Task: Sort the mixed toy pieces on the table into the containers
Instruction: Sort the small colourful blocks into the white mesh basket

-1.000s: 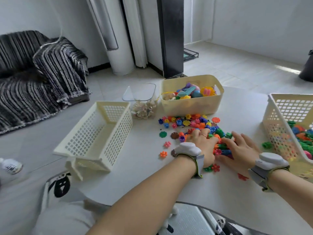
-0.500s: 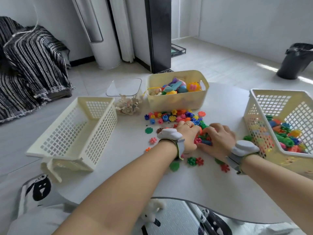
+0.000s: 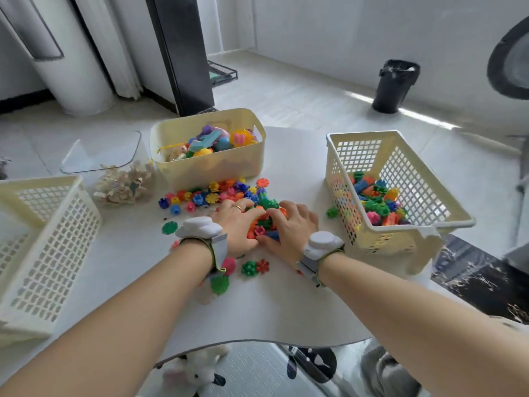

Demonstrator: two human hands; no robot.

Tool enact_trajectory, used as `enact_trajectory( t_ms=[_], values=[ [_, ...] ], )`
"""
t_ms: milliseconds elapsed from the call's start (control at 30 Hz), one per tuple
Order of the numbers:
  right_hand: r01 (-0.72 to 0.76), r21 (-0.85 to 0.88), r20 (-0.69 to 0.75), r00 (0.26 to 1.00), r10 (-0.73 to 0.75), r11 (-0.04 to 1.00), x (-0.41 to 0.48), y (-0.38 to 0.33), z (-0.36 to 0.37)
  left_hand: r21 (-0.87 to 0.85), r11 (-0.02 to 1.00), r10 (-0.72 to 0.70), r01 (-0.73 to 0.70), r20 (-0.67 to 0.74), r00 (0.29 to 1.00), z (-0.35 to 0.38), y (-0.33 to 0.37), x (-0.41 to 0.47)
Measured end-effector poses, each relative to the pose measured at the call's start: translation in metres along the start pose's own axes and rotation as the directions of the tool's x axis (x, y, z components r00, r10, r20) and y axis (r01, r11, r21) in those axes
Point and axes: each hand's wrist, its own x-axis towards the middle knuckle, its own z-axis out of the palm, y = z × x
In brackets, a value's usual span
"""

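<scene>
Scooping at a heap of toy pieces (image 3: 264,222) on the white table (image 3: 286,310), just in front of the solid cream tub (image 3: 206,167). Left hand (image 3: 237,227) and right hand (image 3: 289,229) side by side there, thumbs nearly touching, fingers curled down over the heap and closed round the pieces from both sides. Gold ring (image 3: 237,207) on one left finger, and a white wrist device (image 3: 197,226) strapped above each hand.

More of the pieces loose in a row hard against the tub's front wall. Farther out from the tub than the hands, a green and a red flower piece (image 3: 254,267) touching each other. A flat green disc (image 3: 169,227) alone, in front of the tub's left corner.

Right of the tub and apart from it, a mesh basket (image 3: 357,156) partly filled with the same bright pieces, with one green piece (image 3: 332,212) on the table just beside its wall. Left of the tub, just beside it, a clear container (image 3: 100,156) holding pale shell-like bits. Well beyond that, a second mesh basket (image 3: 57,224).

Inside the tub, larger mixed toys in blue, yellow and purple. Behind the tub, far off on the floor, a black bin (image 3: 396,84)
</scene>
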Motion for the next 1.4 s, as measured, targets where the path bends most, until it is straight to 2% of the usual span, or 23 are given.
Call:
enact_trajectory(
  t_ms=[133,333,433,567,700,867,1200,1400],
  values=[
    [-0.013,0.04,-0.021,1.0,0.014,0.999,0.001,0.004,-0.001,-0.05,0.999,-0.006,0.006,-0.002,1.0,-0.004,0.003,0.001],
    [0.096,0.108,-0.01,0.995,-0.096,0.989,0.001,0.011,-0.002,-0.086,0.995,-0.042,0.041,-0.003,0.999,-0.008,0.0,0.0],
    [0.073,0.14,-0.023,0.997,-0.071,0.987,0.002,0.011,-0.003,-0.13,0.991,-0.044,0.042,-0.016,0.999,-0.009,0.0,0.001],
    [0.012,0.07,-0.004,1.0,-0.012,0.997,0.002,0.009,-0.005,-0.169,0.984,-0.064,0.061,-0.013,0.998,-0.01,-0.002,0.001],
    [-0.036,0.003,0.002,0.999,0.036,0.999,-0.001,0.011,-0.005,-0.138,0.986,-0.098,0.098,0.003,0.995,-0.007,-0.001,0.0],
    [0.016,-0.009,0.026,1.0,-0.016,1.0,0.003,0.011,-0.006,-0.118,0.988,-0.094,0.099,0.05,0.994,-0.007,0.0,0.0],
    [0.148,-0.019,0.064,0.987,-0.146,0.989,0.008,0.011,-0.014,-0.002,0.996,-0.092,0.092,0.012,0.996,-0.006,0.007,0.004],
    [0.155,0.003,0.094,0.984,-0.155,0.988,0.012,0.01,-0.016,-0.095,0.992,-0.086,0.079,-0.065,0.994,-0.003,0.007,0.006]
  ],
)
